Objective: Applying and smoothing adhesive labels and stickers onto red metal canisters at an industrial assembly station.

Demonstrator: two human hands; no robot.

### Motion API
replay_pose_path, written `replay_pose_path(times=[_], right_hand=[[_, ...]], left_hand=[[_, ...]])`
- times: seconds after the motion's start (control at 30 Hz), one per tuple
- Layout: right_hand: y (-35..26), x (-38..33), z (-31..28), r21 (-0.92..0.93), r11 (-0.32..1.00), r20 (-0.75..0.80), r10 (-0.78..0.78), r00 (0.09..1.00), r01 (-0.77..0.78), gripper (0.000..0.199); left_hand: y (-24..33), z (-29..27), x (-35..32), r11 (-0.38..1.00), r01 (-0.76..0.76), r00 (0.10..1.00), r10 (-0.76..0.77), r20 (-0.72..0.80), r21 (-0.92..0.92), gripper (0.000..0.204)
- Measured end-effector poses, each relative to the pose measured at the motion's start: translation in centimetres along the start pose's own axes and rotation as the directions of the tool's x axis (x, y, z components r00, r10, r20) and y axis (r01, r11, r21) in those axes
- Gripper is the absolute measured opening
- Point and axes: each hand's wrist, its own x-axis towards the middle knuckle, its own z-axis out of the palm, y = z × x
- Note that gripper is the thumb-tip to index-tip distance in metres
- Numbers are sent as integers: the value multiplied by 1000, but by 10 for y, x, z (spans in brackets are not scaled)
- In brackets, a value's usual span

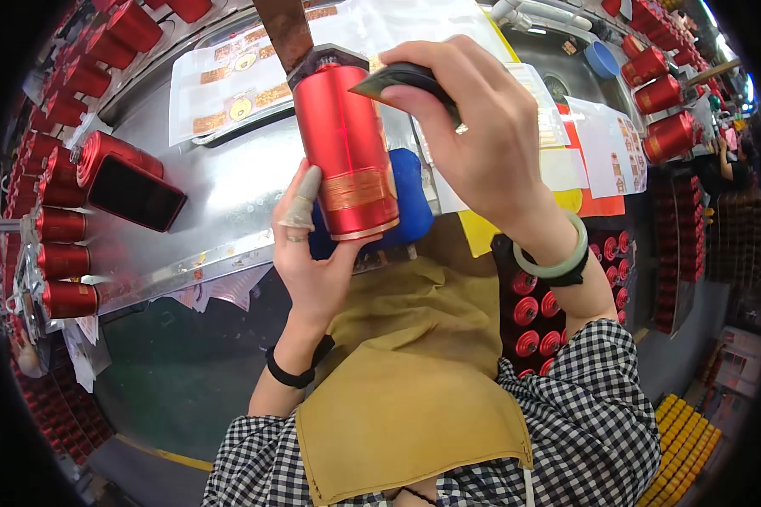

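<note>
Apparently for steadiness, left hand (314, 272) curls partway round the can's lower end (red can (340, 127)) — right hand (492, 127) pinches a black scraper (413, 76), likely for control.

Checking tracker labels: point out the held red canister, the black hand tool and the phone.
Held red canister (342, 139): head view, middle of its side.
Black hand tool (403, 74): head view, its dark body.
Phone (136, 193): head view, middle of its dark screen.

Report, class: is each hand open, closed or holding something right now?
Left hand: closed, holding a red canister.
Right hand: closed, pinching a dark flat tool.
</note>
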Motion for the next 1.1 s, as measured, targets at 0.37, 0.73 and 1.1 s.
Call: replay_pose_path(times=[0.37,0.73,1.1], right_hand=[[-60,-98,-18,280,952,245,-196,950,125,25],[-86,-101,-12,471,581,201,662,722,-664,18],[-54,-125,-12,252,480,279,795,538,-840,16]], left_hand=[[-8,-6,-7,993,96,994,-92,67,-65,82],[-3,-6,-10,989,-141,988,143,-63,41,64],[-12,-1,-23,970,-168,962,200,-186,175,43]])
